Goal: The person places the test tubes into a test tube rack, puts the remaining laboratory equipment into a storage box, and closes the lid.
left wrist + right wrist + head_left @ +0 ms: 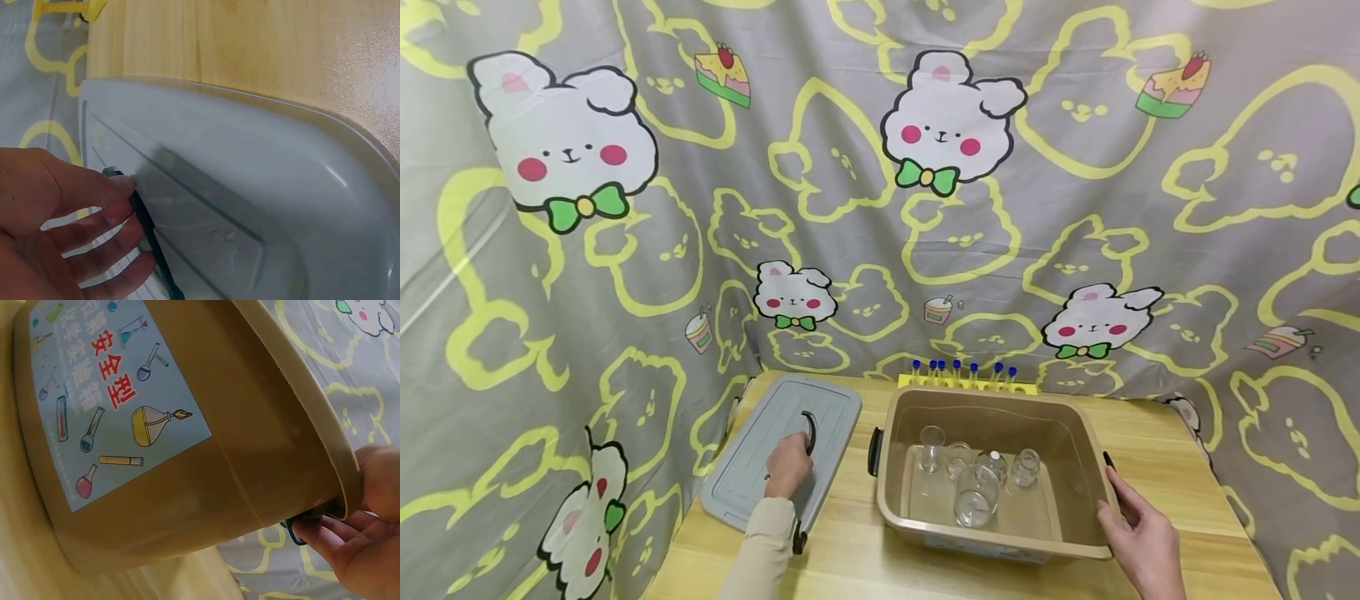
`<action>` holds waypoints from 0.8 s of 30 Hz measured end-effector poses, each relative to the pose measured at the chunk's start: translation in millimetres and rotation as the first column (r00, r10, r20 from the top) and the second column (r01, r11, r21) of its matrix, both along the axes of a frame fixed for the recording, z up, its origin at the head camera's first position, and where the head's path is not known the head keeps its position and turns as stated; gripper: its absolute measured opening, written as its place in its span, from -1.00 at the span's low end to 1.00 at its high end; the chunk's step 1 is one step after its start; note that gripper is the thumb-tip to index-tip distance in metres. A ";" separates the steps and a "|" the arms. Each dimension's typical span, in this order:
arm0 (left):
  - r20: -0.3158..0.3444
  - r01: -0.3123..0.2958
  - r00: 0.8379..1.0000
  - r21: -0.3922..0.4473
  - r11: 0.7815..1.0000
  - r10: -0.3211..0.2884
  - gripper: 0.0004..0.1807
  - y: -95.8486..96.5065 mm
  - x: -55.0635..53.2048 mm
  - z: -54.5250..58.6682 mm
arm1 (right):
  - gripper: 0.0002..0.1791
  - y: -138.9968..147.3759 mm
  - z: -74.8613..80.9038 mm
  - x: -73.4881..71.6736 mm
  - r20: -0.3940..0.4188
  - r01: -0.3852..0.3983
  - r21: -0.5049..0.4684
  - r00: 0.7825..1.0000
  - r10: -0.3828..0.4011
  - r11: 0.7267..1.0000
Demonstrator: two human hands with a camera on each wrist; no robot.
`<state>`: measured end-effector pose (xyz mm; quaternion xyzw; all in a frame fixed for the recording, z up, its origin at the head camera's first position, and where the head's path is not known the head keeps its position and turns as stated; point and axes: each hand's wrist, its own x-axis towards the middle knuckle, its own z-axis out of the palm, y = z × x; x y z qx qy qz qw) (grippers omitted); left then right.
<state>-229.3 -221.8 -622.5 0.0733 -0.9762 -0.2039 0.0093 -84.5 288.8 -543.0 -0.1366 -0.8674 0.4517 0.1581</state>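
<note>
A grey lid (752, 450) lies flat on the table, left of a brown plastic bin (917, 533). My left hand (788, 467) is over the lid and pinches its black handle (145, 215) between thumb and fingers. On the bin's right side, my right hand (1138, 533) grips the edge, thumb by the rim and fingers at the black side latch (297, 531). Inside the bin stand several clear glass vessels, among them a large beaker (976, 500), a tall cylinder-like glass (932, 450) and a small jar (1026, 468).
Behind the bin, a yellow rack (1030, 388) holds several tubes with blue caps. Another black latch (875, 452) sticks out at the bin's left side. A patterned curtain (850, 208) surrounds the wooden table (1187, 450). The bin's front carries a printed label (119, 394).
</note>
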 end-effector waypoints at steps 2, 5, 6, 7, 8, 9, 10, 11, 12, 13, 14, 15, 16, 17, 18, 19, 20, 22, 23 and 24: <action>-0.004 -0.013 1.000 0.001 1.000 0.013 -0.79 0.7 -0.8 -1.8 | -0.46 1.5 0.9 -0.5 0.014 -0.007 0.006 1.000 0.007 1.000; -0.017 -0.021 1.000 0.005 1.000 0.021 -0.81 1.4 -1.3 -4.6 | -0.45 3.9 2.3 -0.6 0.049 -0.013 0.014 0.999 0.013 1.000; -0.021 -0.021 1.000 0.005 1.000 0.022 -0.82 1.5 -1.4 -5.4 | -0.45 4.5 2.8 -0.7 0.060 -0.016 0.019 0.998 0.014 1.000; -0.022 -0.022 0.999 0.005 1.000 0.022 -0.83 1.3 -1.5 -6.1 | -0.45 5.0 3.2 -0.8 0.069 -0.019 0.025 0.997 0.017 1.000; -0.025 -0.021 0.999 0.005 1.000 0.022 -0.84 1.2 -1.4 -6.5 | -0.45 5.3 3.6 -1.0 0.076 -0.022 0.028 0.997 0.020 0.999; -0.028 -0.020 0.999 0.007 1.000 0.020 -0.84 0.7 -1.2 -6.8 | -0.45 5.2 4.0 -1.0 0.080 -0.023 0.031 0.997 0.020 0.999; -0.026 -0.020 0.999 0.010 1.000 0.021 -0.85 0.3 -1.2 -7.2 | -0.45 5.6 4.2 -1.5 0.078 -0.028 0.030 0.997 0.025 0.999; -0.025 -0.017 1.000 0.010 1.000 0.017 -0.85 -0.3 -0.9 -7.6 | -0.45 5.5 4.5 -1.8 0.079 -0.030 0.030 0.996 0.028 0.999; -0.020 -0.018 1.000 0.011 1.000 0.018 -0.85 -0.7 -1.0 -7.7 | -0.46 5.1 4.9 -1.8 0.082 -0.030 0.032 0.996 0.027 0.999; -0.016 -0.020 1.000 0.012 1.000 0.020 -0.85 -1.3 -1.1 -7.8 | -0.46 4.8 5.1 -2.0 0.084 -0.030 0.034 0.996 0.027 0.999; -0.013 -0.021 1.000 0.012 1.000 0.021 -0.85 -2.0 -1.1 -8.0 | -0.46 4.5 5.3 -2.3 0.086 -0.030 0.036 0.996 0.027 0.999; -0.006 -0.024 1.000 0.012 1.000 0.024 -0.84 -2.6 -1.2 -8.2 | -0.46 4.3 5.4 -2.5 0.089 -0.031 0.037 0.996 0.027 0.999; 0.002 -0.028 1.000 0.012 1.000 0.028 -0.83 -3.0 -1.1 -8.1 | -0.45 3.8 5.6 -2.8 0.092 -0.030 0.038 0.995 0.026 0.999; 0.005 -0.031 1.000 0.011 0.999 0.031 -0.83 -3.5 -1.0 -8.3 | -0.45 3.1 5.7 -2.9 0.096 -0.027 0.042 0.995 0.023 0.999; 0.010 -0.037 0.999 0.013 0.999 0.036 -0.82 -3.6 -1.3 -8.1 | -0.45 2.8 5.7 -3.3 0.094 -0.027 0.048 0.995 0.022 0.998; 0.016 -0.041 0.999 0.015 0.999 0.040 -0.81 -3.6 -1.3 -8.0 | -0.45 2.6 5.7 -3.7 0.090 -0.026 0.054 0.996 0.021 0.998; 0.019 -0.044 0.999 0.018 0.999 0.044 -0.80 -3.5 -1.3 -8.0 | -0.45 2.3 5.6 -4.1 0.087 -0.025 0.062 0.996 0.020 0.998; 0.023 -0.047 0.999 0.029 0.998 0.046 -0.79 -3.0 -1.3 -7.8 | -0.46 1.7 5.4 -4.4 0.074 -0.026 0.067 0.997 0.021 0.997; 0.020 -0.046 0.999 0.032 0.998 0.045 -0.80 -2.8 -1.4 -7.9 | -0.46 1.5 5.1 -4.7 0.066 -0.031 0.070 0.997 0.026 0.997; 0.016 -0.046 0.999 0.035 0.998 0.045 -0.81 -2.5 -1.5 -8.2 | -0.46 1.3 4.8 -4.9 0.060 -0.035 0.073 0.998 0.031 0.997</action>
